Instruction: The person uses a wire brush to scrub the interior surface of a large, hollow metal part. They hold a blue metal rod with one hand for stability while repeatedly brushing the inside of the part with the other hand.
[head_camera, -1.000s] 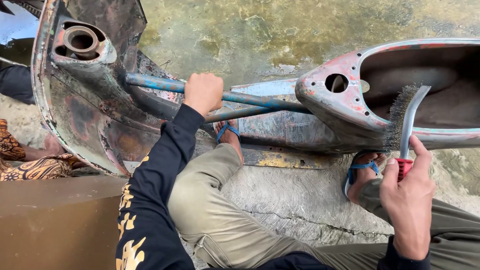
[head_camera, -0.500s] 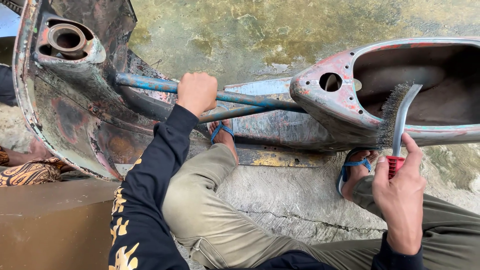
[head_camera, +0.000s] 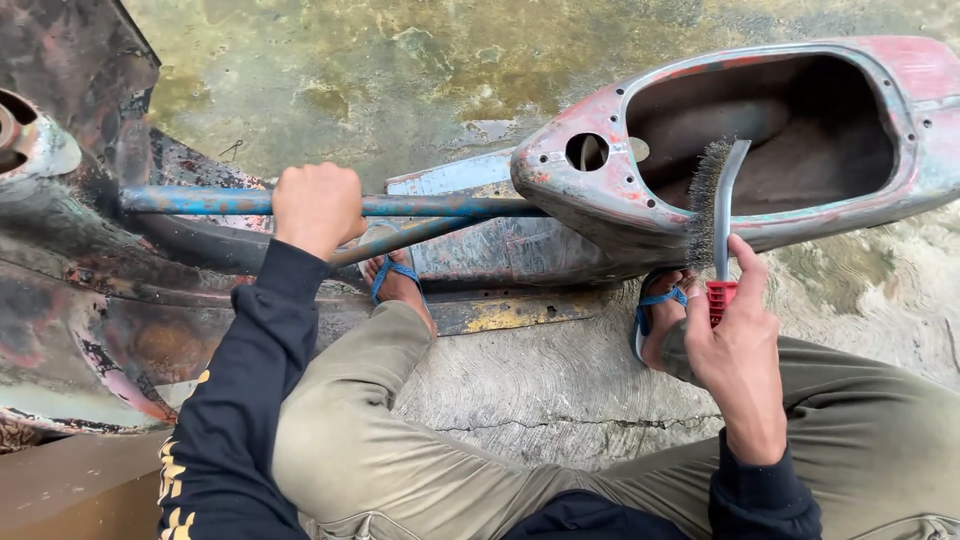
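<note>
An old scooter frame (head_camera: 600, 190) with worn red and blue paint lies on its side across wet concrete. My left hand (head_camera: 318, 205) grips the blue frame tube (head_camera: 200, 201) that runs from the front shield to the rear shell. My right hand (head_camera: 735, 345) holds a wire brush (head_camera: 712, 215) by its red handle. The bristles face left and rest against the rim of the open rear shell (head_camera: 780, 130). Both my feet in blue sandals sit under the frame.
The rusty front shield (head_camera: 70, 300) fills the left side. A brown surface (head_camera: 70, 495) lies at the lower left. A yellow-stained metal strip (head_camera: 510, 312) lies under the frame. The cracked concrete (head_camera: 540, 390) is wet, with standing water beyond the frame.
The view has shifted right, so the frame sits further left. My right hand has carried the brush along the rim of the rear shell. My left hand keeps its grip on the tube.
</note>
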